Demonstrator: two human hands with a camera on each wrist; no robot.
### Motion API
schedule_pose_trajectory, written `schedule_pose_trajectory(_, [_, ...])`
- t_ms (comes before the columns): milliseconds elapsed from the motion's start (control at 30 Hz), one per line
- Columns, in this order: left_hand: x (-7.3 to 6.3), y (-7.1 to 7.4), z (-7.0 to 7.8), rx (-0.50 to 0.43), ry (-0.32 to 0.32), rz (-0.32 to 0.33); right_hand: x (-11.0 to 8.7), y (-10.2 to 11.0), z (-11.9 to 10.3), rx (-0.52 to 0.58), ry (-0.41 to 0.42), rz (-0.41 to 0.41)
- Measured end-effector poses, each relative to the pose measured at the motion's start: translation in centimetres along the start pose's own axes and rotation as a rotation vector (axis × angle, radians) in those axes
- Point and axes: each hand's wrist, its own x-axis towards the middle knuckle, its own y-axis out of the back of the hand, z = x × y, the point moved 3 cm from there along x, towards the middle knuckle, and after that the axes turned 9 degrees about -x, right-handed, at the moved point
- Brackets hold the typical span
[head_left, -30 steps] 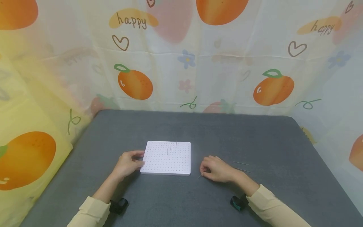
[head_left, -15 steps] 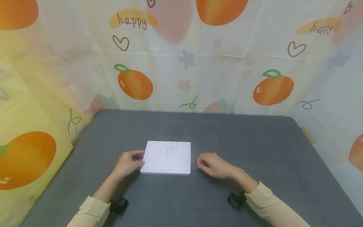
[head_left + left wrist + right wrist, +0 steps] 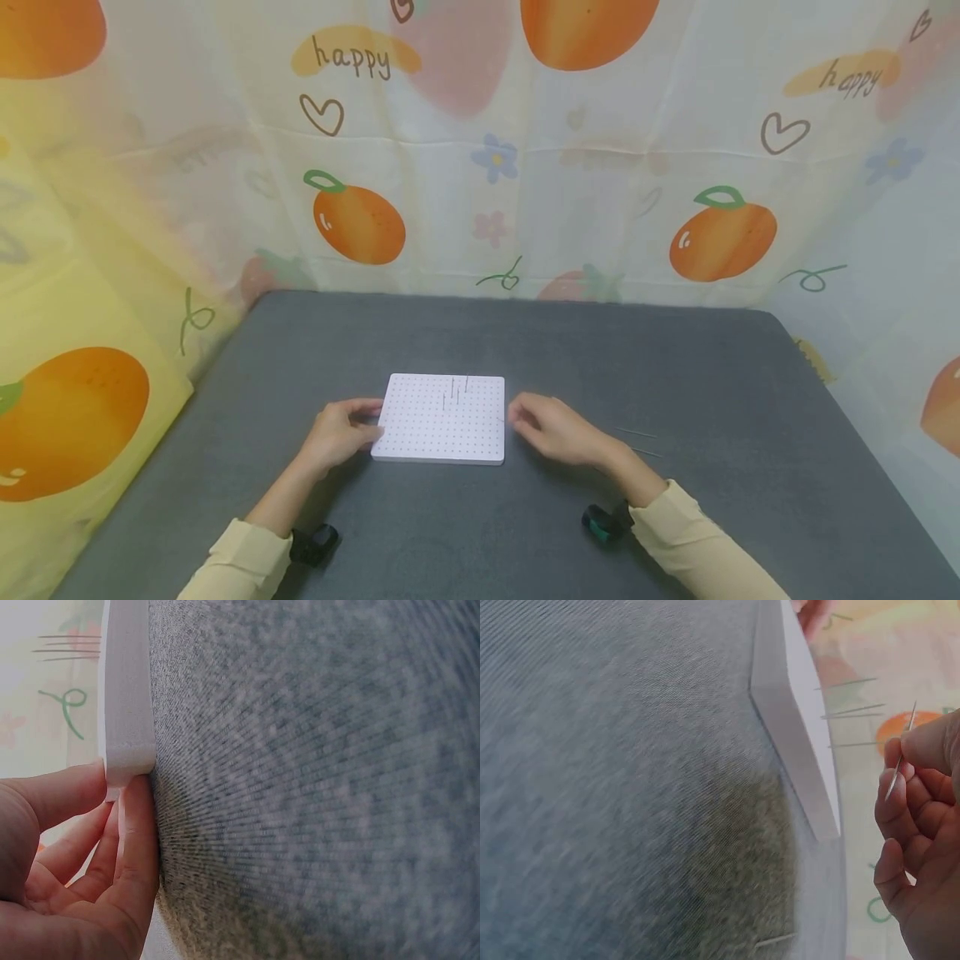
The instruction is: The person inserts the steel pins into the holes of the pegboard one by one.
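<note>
Grey table [image 3: 525,533] — left hand [image 3: 337,435] grips a white perforated board [image 3: 438,435], right hand [image 3: 558,429] pinches a thin pin [image 3: 895,769]

On the patterned cloth [image 3: 585,100] hanging in front of me I can read one word, "happy", printed twice in brown, handwriting-style lowercase letters. The first word [image 3: 352,58] stands to my left of the middle, on a yellow-orange blotch [image 3: 352,36], above a brown heart outline [image 3: 322,115]. The second word [image 3: 851,77] stands over to my right, on a similar blotch [image 3: 847,66], also above a heart. Farther left, faint letter-like marks [image 3: 198,148] are too pale for me to read.
</note>
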Motion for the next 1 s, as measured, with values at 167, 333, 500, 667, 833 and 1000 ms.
schedule_pose_trajectory(167, [-0.1, 0.0, 0.0, -0.003, -0.007, -0.005, 0.7, 0.0, -0.3, 0.04, -0.017, 0.034])
schedule_pose_trajectory(333, [-0.1, 0.0, 0.0, -0.006, -0.011, -0.007, 1.3, -0.2, -0.5, 0.083, -0.037, 0.081])
schedule_pose_trajectory(500, [-0.1, 0.0, 0.0, 0.0, -0.017, -0.006, 1.7, -0.5, -0.8, 0.143, -0.083, 0.128])
schedule_pose_trajectory(667, [-0.1, 0.1, 0.0, 0.007, -0.019, -0.005, 2.2, -1.0, -1.0, 0.183, -0.095, 0.137])
schedule_pose_trajectory(833, [-0.1, 0.1, 0.0, -0.006, -0.013, -0.009, 2.8, -1.5, -1.2, 0.173, -0.106, 0.183])
schedule_pose_trajectory(1000, [0.0, 0.1, -0.1, -0.006, -0.013, -0.006, 3.4, -1.9, -1.5, 0.161, -0.134, 0.229])
